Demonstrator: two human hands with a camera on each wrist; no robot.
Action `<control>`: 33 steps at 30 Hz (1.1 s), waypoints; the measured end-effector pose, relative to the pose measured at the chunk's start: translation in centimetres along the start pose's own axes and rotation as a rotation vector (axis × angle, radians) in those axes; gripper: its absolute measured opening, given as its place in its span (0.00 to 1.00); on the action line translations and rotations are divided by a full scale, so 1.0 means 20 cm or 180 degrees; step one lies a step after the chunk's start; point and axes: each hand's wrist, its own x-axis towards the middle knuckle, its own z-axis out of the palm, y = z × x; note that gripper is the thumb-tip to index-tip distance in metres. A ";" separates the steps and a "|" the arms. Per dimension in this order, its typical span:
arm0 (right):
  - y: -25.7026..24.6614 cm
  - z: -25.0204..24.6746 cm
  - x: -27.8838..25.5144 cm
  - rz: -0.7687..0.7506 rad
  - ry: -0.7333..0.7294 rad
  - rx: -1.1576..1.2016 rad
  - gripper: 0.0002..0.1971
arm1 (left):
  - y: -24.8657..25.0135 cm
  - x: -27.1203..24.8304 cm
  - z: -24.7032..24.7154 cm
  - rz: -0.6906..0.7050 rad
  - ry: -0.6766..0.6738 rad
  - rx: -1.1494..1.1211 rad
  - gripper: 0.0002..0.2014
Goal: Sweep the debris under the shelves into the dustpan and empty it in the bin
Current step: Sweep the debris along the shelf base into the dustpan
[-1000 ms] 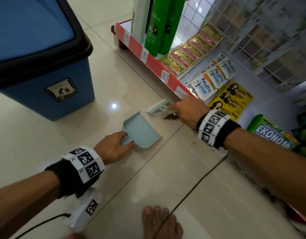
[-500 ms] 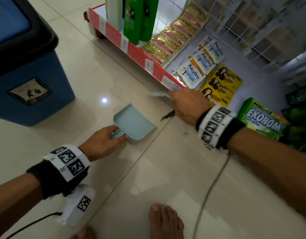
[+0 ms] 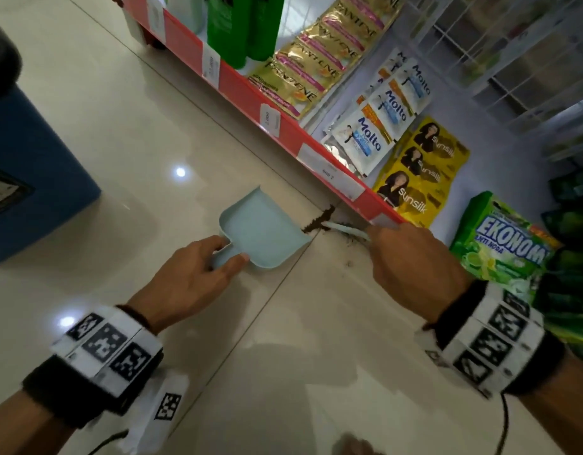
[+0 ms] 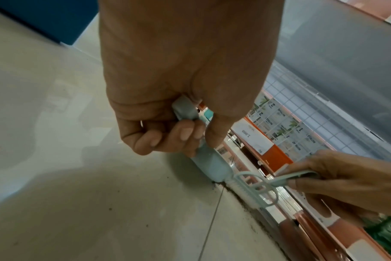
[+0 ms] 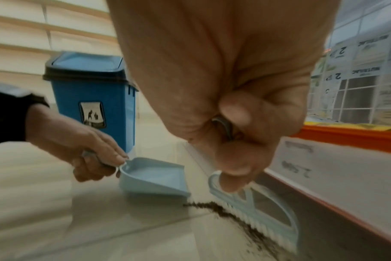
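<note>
A pale blue dustpan (image 3: 260, 231) lies flat on the tiled floor, its mouth facing the shelf base. My left hand (image 3: 217, 257) grips its short handle (image 4: 210, 164). My right hand (image 3: 411, 254) grips a small pale blue brush (image 3: 346, 228), bristles down on the floor at the foot of the red shelf edge (image 3: 332, 172). A dark line of debris (image 3: 318, 221) runs from the bristles to the dustpan's right corner. In the right wrist view the brush (image 5: 252, 203) stands just behind the debris (image 5: 223, 211), close to the dustpan (image 5: 152, 174). The blue bin (image 3: 30, 178) stands at the left.
The low shelf carries sachets (image 3: 375, 126), green bottles (image 3: 240, 24) and a green Ekonomi pack (image 3: 503, 238). A wire grid (image 3: 480, 44) backs it. More dark specks (image 3: 349, 264) lie along the shelf base. A bare toe (image 3: 355, 446) shows at the bottom edge.
The brush reached in under the shelf edge and has come back out, dragging the debris into a line toward the dustpan. The left hand keeps hold of the dustpan handle.
</note>
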 end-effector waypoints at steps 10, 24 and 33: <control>-0.08 0.09 0.16 -0.0269 0.0176 0.0172 0.12 | 0.08 -0.15 -0.02 -0.0066 0.0196 0.0021 0.10; -0.25 -0.10 0.11 -0.0578 0.1048 0.1582 0.12 | 0.01 -0.39 0.01 -0.0241 0.0589 -0.0021 0.11; -0.33 0.06 0.32 0.0428 0.0193 0.2108 0.20 | -0.01 -0.41 -0.04 -0.0290 0.0542 -0.0140 0.14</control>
